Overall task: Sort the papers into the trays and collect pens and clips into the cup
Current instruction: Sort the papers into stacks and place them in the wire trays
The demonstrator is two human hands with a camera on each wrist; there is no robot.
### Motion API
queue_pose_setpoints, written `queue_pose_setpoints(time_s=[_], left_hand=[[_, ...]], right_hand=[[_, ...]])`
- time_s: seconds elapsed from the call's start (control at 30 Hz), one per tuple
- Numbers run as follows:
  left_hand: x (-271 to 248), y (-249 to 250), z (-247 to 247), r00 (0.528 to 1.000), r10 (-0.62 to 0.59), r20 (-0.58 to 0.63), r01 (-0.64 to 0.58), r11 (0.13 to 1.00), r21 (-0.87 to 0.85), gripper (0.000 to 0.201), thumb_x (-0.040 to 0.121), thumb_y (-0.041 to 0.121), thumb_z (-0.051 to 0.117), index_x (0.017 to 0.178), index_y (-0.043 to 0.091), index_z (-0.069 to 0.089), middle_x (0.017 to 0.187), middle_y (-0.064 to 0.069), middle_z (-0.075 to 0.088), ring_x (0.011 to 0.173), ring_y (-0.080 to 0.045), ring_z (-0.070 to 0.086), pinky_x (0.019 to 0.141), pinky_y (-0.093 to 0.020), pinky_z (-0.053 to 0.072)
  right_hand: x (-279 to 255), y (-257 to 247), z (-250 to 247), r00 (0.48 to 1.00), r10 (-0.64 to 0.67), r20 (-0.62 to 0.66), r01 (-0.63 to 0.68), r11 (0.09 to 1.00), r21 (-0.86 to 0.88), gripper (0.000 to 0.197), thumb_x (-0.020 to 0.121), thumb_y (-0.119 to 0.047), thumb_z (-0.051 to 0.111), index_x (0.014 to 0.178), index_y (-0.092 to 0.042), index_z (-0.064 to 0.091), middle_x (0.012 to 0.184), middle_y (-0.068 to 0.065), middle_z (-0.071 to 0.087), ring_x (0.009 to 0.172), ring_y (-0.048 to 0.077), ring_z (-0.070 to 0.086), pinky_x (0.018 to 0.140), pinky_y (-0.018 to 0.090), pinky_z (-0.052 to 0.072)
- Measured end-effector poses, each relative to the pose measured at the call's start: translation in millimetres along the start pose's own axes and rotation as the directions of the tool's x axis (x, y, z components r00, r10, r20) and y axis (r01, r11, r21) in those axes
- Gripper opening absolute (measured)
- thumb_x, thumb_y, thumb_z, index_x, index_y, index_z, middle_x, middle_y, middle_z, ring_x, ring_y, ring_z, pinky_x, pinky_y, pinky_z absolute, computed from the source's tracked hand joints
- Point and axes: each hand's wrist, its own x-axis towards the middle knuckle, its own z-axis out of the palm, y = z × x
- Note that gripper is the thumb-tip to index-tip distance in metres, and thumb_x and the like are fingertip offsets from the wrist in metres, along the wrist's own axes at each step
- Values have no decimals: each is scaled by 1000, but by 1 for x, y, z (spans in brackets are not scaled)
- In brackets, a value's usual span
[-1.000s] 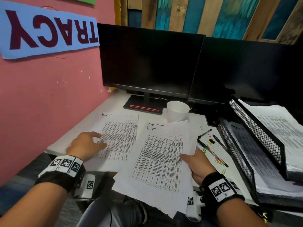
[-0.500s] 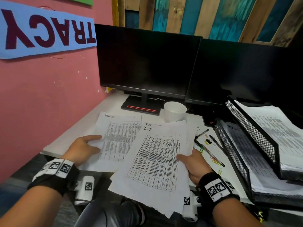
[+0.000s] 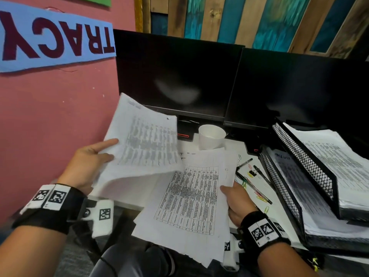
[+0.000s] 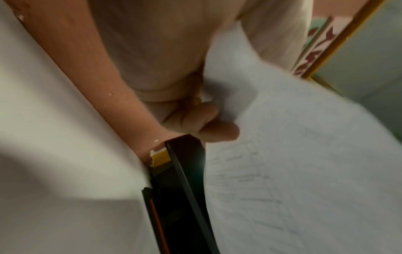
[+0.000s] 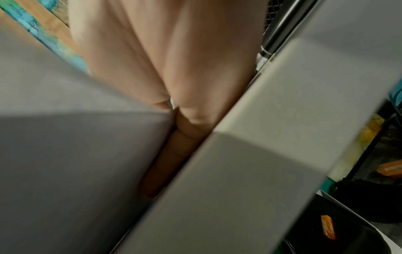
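My left hand pinches a printed sheet by its left edge and holds it raised and tilted above the desk; its fingers curl under the sheet in the left wrist view. My right hand grips a stack of table-printed papers at its right edge, thumb on top, fingers beneath. A white cup stands upright behind the papers. Pens and coloured paper clips lie on the desk right of the stack. Two black mesh trays at the right hold papers.
Two dark monitors stand along the back of the white desk. A pink wall closes the left side. A black binder clip lies among the pens. More sheets lie flat under the held stack.
My left hand has taken the left sheet off the desk and lifted it up and back, tilting it. The right hand still holds its stack in much the same place.
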Motion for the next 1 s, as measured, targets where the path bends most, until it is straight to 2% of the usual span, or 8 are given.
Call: queue_pose_setpoints(time_s=[0.17,0.23,0.3,0.37,0.53,0.67,0.77,1.0], left_hand=[[-19,-31,43,954,-54,294,-44,947,319,49,97,-1,59,122,39,72,46,9,49,34,-8,27,36,-19,25],[-30,-40,63,916,-69,395,-92,923,374,54,94,-2,60,125,41,71,78,7,67,43,-8,45,41,-21,38],[-37,-49,77,870,-73,487,-140,911,387,60,92,0,65,128,48,63,124,6,70,75,-6,67,68,-18,56],[-41,-53,86,831,-92,549,-128,928,350,67,92,5,71,139,49,52,141,6,65,106,-5,70,98,-27,58],[-36,-41,87,892,-99,442,-101,907,409,96,90,19,81,164,36,23,166,-4,37,139,-24,54,115,-40,44],[-27,-21,78,906,-52,420,-59,967,247,96,87,25,84,163,36,25,154,2,53,131,-22,62,114,-48,47],[-30,3,81,933,147,327,-171,984,43,49,93,15,76,136,33,59,126,6,75,113,-15,73,103,-51,57],[-43,64,85,849,529,19,-515,834,-196,31,100,7,66,117,33,62,116,11,75,108,-3,72,87,-20,58]], right_hand=[[-10,-10,4,998,8,56,-18,984,180,36,110,-33,51,137,-13,65,127,10,76,119,28,72,111,47,50],[-11,-10,3,995,-11,101,-2,992,129,36,105,-36,61,136,-17,67,129,6,76,120,26,72,113,48,49],[-11,-6,3,989,-56,134,57,998,-2,38,99,-22,72,136,-20,66,129,4,76,119,27,72,111,54,50],[-11,-4,3,988,-87,127,102,989,-111,39,95,2,68,128,-20,69,124,4,77,115,29,73,107,58,52],[-28,-18,6,985,-133,108,150,974,-168,43,95,13,58,123,-18,70,125,8,76,112,28,74,104,57,55],[-55,-56,15,954,-270,133,285,952,-113,42,99,8,58,132,-17,67,127,2,76,118,24,72,109,55,52],[-81,-96,31,892,-439,109,450,886,-115,41,101,2,60,118,-34,69,122,-9,77,118,15,71,110,47,52],[-109,-165,51,684,-729,-24,714,676,-181,30,100,-15,67,130,-22,66,126,-9,73,121,11,67,109,46,53]])
